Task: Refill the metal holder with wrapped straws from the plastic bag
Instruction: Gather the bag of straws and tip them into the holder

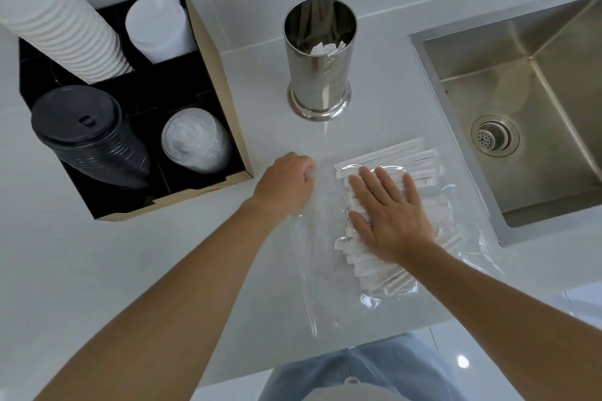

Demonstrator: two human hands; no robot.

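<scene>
White countertop (130,270) beside steel sink (521,81); left hand (283,185) pinches plastic bag (319,238), right hand (391,215) flat on wrapped straws (407,273).

We have one wide-angle head view only, looking steeply down and forward from close above the tabletop (97,270), both forearms reaching in from the bottom edge, the sink (537,91) at right, lines bowed at the margins.

The metal holder (319,58) is polished steel — mirror-glossy; the sink (521,101) is brushed steel (duller). The plastic bag (312,270) is clear, shiny film over matt paper-wrapped straws (391,159); the table (163,270) is smooth.
</scene>
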